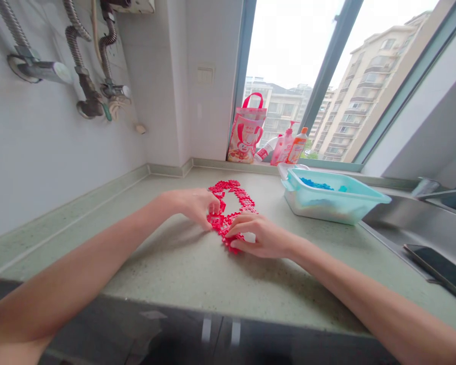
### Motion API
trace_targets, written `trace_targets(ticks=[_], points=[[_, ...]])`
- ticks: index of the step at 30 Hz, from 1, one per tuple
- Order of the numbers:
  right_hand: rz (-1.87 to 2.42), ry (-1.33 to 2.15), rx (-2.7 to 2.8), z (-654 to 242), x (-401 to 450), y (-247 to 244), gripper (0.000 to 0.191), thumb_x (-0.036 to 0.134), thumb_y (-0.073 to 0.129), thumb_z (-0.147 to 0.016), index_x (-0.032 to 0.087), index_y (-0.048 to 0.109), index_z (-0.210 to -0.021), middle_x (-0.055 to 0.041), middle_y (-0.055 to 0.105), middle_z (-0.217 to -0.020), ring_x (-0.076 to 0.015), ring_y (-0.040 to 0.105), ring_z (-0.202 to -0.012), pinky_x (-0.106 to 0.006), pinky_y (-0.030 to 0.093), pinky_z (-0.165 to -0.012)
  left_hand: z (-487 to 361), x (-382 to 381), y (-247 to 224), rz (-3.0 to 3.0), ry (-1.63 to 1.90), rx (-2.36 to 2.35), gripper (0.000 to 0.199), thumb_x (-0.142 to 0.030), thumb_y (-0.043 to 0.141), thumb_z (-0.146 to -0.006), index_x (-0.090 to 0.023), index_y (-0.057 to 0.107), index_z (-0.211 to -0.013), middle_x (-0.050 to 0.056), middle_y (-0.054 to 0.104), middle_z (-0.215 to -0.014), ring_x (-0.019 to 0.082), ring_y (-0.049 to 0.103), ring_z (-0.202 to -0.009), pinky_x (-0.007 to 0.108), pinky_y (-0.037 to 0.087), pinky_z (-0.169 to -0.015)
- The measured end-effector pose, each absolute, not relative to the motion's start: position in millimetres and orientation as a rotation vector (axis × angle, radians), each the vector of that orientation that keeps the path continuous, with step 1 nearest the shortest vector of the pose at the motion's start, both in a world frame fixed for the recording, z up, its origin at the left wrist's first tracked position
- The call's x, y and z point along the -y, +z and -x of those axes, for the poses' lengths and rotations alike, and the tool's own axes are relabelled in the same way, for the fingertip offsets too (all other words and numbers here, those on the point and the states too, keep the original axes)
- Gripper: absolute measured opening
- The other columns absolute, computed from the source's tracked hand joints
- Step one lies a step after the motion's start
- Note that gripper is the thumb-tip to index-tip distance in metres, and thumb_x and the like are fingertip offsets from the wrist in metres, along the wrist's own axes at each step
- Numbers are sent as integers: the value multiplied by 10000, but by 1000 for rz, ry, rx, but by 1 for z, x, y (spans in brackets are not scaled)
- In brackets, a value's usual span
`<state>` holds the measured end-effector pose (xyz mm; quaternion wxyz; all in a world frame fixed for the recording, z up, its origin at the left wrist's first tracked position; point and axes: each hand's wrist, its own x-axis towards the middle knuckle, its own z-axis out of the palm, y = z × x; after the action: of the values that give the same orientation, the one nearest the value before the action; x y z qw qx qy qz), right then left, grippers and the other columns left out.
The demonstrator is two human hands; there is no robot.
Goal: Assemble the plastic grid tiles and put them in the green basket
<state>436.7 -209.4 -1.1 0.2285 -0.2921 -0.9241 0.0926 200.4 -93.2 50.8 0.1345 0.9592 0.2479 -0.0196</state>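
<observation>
Red plastic interlocking pieces (pixel 246 199) lie on the pale green countertop, joined in a chain that bends round into a loop. At the left side of the loop, my left hand (pixel 197 205) has its fingers curled onto a red piece, with the fingertips partly hidden. My right hand (pixel 260 235) is at the near end of the chain, its thumb and fingers closed around a red piece (pixel 231 242) there. Both hands rest low, close to the counter, with a small gap between them.
To the right stands a light blue plastic tub (pixel 327 209) holding blue pieces (pixel 316 183). Beyond it are a steel sink (pixel 387 223) and a dark phone (pixel 441 268). A red-handled bag (pixel 246 134) and several bottles (pixel 287 147) line the windowsill. Pipes run along the left wall.
</observation>
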Motion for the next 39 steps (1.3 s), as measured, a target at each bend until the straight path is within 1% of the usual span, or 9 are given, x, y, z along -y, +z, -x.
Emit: trace_targets(ticks=[6, 9, 13, 17, 20, 23, 28, 34, 39], points=[[785, 334, 2601, -444, 212, 8, 377, 265, 775, -876, 218, 753, -1249, -102, 741, -1225, -254, 688, -1107, -407, 514, -1028, -207, 93, 48, -2809, 65, -728, 286, -498, 722, -792, -235, 733, -902, -9, 740, -854, 169, 641, -735, 274, 395, -618], [777, 352, 2614, -445, 211, 9, 381, 239, 768, -880, 241, 760, -1262, -84, 756, -1208, -242, 696, -1109, -385, 505, -1040, -217, 98, 38, -2829, 85, -739, 352, -577, 717, -789, -230, 728, -848, -3, 711, -774, 174, 614, -688, 292, 373, -605], [773, 344, 2605, -439, 215, 9, 332, 319, 795, -887, 247, 790, -1211, -65, 781, -1054, -225, 713, -979, -355, 517, -952, -223, 98, 28, -2768, 77, -819, 344, -538, 748, -748, -233, 727, -907, -2, 723, -825, 184, 629, -725, 286, 393, -614], [726, 448, 2599, -423, 230, 11, 344, 454, 821, -868, 224, 821, -1124, -44, 758, -885, -177, 669, -770, -291, 509, -758, -220, 92, 28, -2751, 64, -837, 360, -461, 761, -726, -232, 731, -1002, 10, 751, -981, 199, 664, -855, 267, 440, -682], [775, 447, 2613, -414, 240, 14, 304, 434, 810, -869, 213, 824, -1077, -29, 731, -829, -154, 632, -707, -264, 478, -681, -215, 86, 30, -2768, 62, -761, 344, -446, 757, -740, -234, 745, -1009, 12, 755, -1016, 198, 669, -896, 259, 445, -712], [801, 395, 2631, -417, 240, 16, 274, 373, 802, -861, 215, 813, -1085, -33, 740, -881, -164, 650, -752, -270, 493, -726, -211, 82, 33, -2731, 58, -696, 334, -483, 755, -760, -244, 758, -994, 4, 760, -1002, 194, 669, -880, 258, 443, -720], [851, 314, 2542, -437, 228, 16, 497, 395, 834, -842, 238, 736, -1303, -76, 742, -1097, -217, 688, -945, -333, 514, -895, -211, 88, 37, -2711, 43, -676, 392, -586, 782, -730, -234, 748, -898, -10, 739, -872, 173, 646, -772, 262, 416, -648], [836, 388, 2610, -437, 226, 11, 490, 429, 831, -858, 283, 730, -1314, -72, 718, -1171, -228, 685, -1029, -345, 524, -940, -215, 100, 36, -2796, 29, -717, 315, -506, 768, -719, -228, 730, -862, -17, 702, -769, 161, 605, -681, 281, 374, -591], [854, 381, 2613, -431, 228, 10, 400, 225, 792, -802, 254, 778, -1201, -43, 752, -1085, -195, 700, -922, -306, 543, -878, -204, 87, 39, -2786, 29, -733, 296, -460, 768, -677, -247, 732, -879, -21, 701, -780, 169, 595, -666, 292, 374, -591]])
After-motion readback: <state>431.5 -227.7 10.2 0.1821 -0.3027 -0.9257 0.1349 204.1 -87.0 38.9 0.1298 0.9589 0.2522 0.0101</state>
